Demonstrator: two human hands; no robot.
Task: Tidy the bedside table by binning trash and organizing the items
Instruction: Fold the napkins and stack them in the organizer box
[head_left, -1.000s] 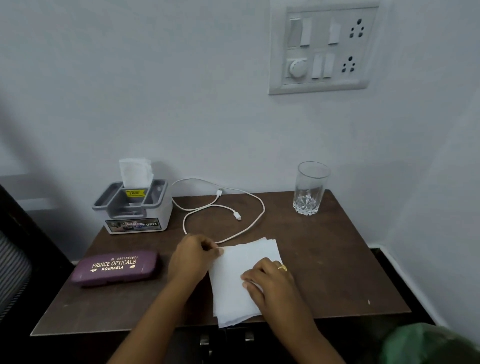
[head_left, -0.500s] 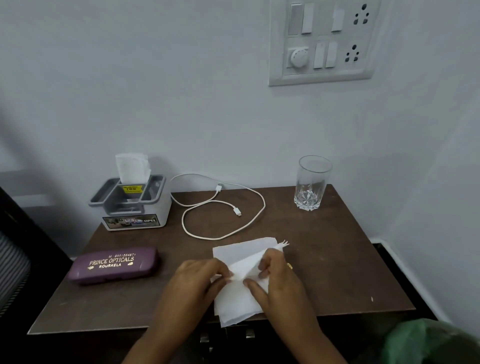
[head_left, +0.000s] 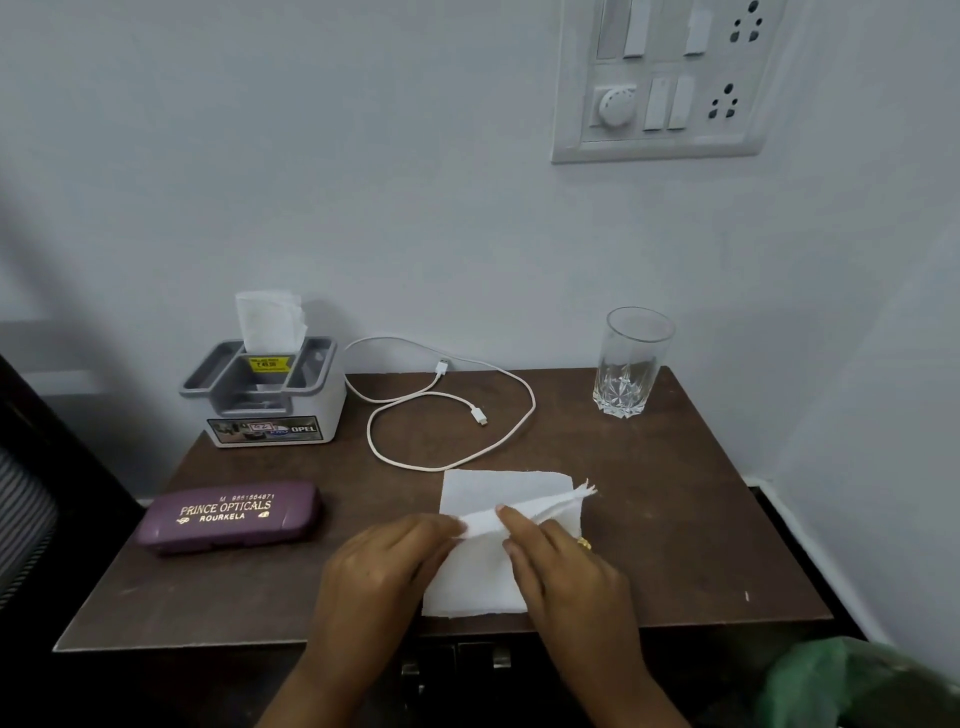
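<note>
Tissue (head_left: 498, 493) on table (head_left: 675, 519), just nearer me than the cable (head_left: 478, 415), long axis running toward it | I see left hand (head_left: 384, 566) and right hand (head_left: 566, 571) each pinching a raised fold pointing right | flat a second ago.

on the table (head_left: 701, 519), tissue box (head_left: 270, 405) back left, cable (head_left: 447, 410) middle, glass (head_left: 628, 364) back right.

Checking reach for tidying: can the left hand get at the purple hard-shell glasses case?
Probably yes: the purple hard-shell glasses case lies just left of the left hand, only bare brown tabletop between; the hand must first release the white paper tissue it pinches.
</note>
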